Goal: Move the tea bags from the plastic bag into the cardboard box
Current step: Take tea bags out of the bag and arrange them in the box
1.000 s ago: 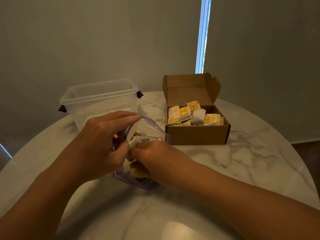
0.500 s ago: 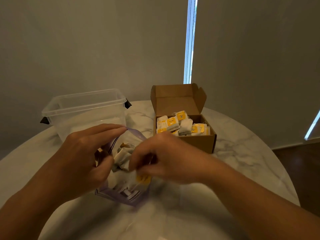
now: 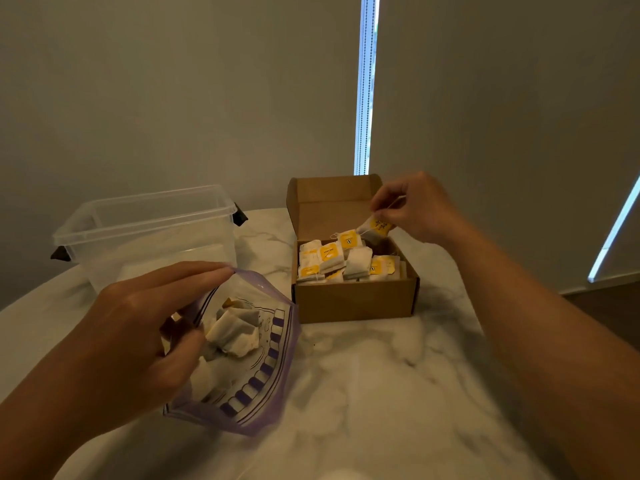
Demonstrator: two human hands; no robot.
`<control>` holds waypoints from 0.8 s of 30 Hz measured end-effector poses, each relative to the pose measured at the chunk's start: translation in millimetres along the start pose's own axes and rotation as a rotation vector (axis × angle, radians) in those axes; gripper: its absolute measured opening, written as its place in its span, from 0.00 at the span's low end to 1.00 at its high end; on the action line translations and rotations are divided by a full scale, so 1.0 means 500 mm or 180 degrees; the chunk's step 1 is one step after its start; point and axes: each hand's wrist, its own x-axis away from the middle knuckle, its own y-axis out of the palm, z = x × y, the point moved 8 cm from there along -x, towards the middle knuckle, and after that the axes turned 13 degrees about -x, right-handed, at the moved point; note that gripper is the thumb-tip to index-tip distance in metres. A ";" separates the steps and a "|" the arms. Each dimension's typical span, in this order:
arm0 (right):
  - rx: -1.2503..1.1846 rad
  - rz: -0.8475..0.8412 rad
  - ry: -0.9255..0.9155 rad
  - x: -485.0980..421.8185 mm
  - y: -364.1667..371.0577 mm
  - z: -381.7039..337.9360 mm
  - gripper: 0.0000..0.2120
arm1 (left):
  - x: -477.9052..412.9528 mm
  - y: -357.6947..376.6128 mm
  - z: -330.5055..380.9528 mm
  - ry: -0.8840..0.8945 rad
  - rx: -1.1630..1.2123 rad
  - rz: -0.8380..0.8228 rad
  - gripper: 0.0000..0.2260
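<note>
A clear plastic bag [image 3: 263, 386] with purple trim lies on the marble table, its mouth held open by my left hand [image 3: 138, 337], which pinches the rim. Several pale tea bags [image 3: 233, 332] sit inside it. Behind it to the right stands an open cardboard box [image 3: 353, 299] with several tea bags with yellow tags [image 3: 341, 258] in it. My right hand [image 3: 412, 209] is above the box's back right corner and pinches one tea bag [image 3: 375, 230] with a yellow tag, dangling just over the box.
A clear plastic tub [image 3: 145, 237] with black clips stands at the back left, just behind my left hand. The round marble table [image 3: 381, 375] curves away at the right, with dark floor beyond. The box lid stands upright behind the box.
My right hand has drawn a tea bag out of the plastic bag and carried it up and right to above the box. My left hand still holds the bag open.
</note>
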 end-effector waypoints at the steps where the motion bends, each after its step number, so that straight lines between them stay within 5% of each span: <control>1: 0.0125 0.0056 -0.0004 -0.008 0.004 0.015 0.08 | -0.001 -0.001 0.001 0.0034 0.0021 0.0023 0.24; 9: 0.1140 -0.0804 -0.0115 -0.029 0.066 0.037 0.08 | 0.001 0.001 0.005 0.0046 0.0240 -0.0017 0.25; 15: 0.1648 -0.0895 -0.0171 -0.045 0.107 0.036 0.11 | -0.001 0.006 0.003 0.0026 0.0161 -0.0102 0.25; 20: 0.1593 -0.0570 -0.0195 -0.033 0.086 0.031 0.13 | 0.001 0.003 -0.003 -0.0016 0.0203 -0.0030 0.25; 24: 0.0433 0.0235 -0.0232 0.028 0.031 -0.028 0.12 | -0.003 0.007 0.002 -0.0038 0.0046 -0.0130 0.24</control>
